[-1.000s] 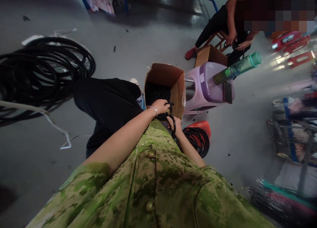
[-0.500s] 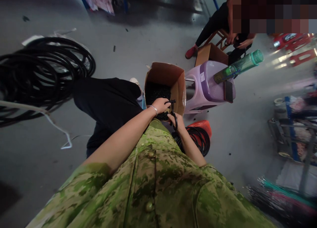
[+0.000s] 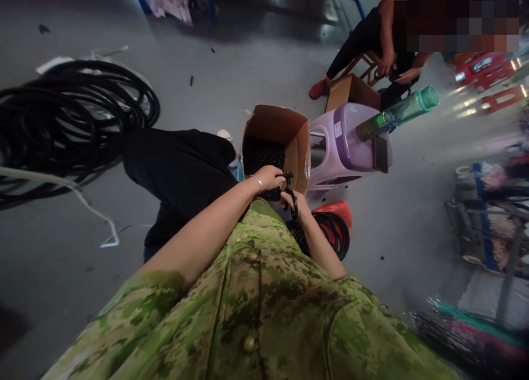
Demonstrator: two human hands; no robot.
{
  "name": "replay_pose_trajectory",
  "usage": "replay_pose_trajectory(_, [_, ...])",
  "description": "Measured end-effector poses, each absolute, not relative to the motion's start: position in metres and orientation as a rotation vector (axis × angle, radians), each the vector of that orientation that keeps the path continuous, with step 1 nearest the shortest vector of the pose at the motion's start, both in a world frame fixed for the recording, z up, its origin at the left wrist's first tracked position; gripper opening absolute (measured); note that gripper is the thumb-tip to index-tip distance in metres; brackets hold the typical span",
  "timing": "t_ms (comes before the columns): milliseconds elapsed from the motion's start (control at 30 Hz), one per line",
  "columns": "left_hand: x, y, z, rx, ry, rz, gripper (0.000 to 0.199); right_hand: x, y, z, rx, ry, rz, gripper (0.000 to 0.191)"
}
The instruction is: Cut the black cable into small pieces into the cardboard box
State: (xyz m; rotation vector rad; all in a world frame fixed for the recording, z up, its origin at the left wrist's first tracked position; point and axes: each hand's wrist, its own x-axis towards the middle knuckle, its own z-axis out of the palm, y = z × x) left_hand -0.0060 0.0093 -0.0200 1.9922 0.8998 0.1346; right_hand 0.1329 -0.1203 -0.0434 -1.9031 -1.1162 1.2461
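Over an open cardboard box (image 3: 296, 143), both my hands work close together. My left hand (image 3: 270, 177) is closed on a thin black tube (image 3: 282, 175) that points right. Black-handled scissors (image 3: 293, 205) are in my right hand (image 3: 301, 202), its fingers wrapped round the handles. The scissor blades point away from me and meet the tube's far end; whether they are cutting into it is too small to tell. Many small black pieces (image 3: 264, 153) lie in the box below.
A purple stool (image 3: 351, 143) beside the box carries a green bottle (image 3: 409, 110) and a dark phone-like slab (image 3: 381, 154). Coils of black hose lie left (image 3: 82, 110) and right (image 3: 336, 231), the latter by a red bag (image 3: 341, 209). A seated co-worker (image 3: 355, 47) is beyond.
The tube in my left hand sits slightly lower, and the scissor blades now look spread at its end. Both hands have otherwise barely moved.
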Motion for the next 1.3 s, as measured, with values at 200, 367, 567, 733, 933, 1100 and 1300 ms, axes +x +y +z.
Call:
replay_pose_trajectory(200, [-0.006,0.01,-0.02,2.057,0.951,0.089,0.029,0.133,-0.121,-0.064,-2.031,-1.197,1.059,0.036])
replay_pose_trajectory(367, [-0.004,0.01,-0.016,2.054,1.031,0.111,0.031,0.13,-0.119,-0.078,-2.075,-1.228,0.874,0.034])
replay_pose_trajectory(567, [-0.002,0.005,-0.011,1.76,1.063,0.128,0.037,0.129,-0.121,-0.082,-2.046,-1.216,0.814,0.034])
replay_pose_trajectory(733, [-0.001,0.003,-0.007,1.557,1.069,0.084,0.042,0.128,-0.124,-0.082,-2.022,-1.202,0.823,0.035])
replay_pose_trajectory(933, [-0.001,0.006,-0.007,1.837,1.031,0.06,0.036,0.127,-0.125,-0.076,-1.991,-1.201,0.877,0.036])
replay_pose_trajectory(1100, [-0.001,0.006,-0.006,2.126,1.006,0.097,0.036,0.13,-0.124,-0.065,-1.943,-1.21,0.988,0.037])
replay_pose_trajectory(1300, [-0.003,0.003,0.0,2.19,1.052,0.052,0.038,0.133,-0.121,-0.052,-1.947,-1.225,0.999,0.038])
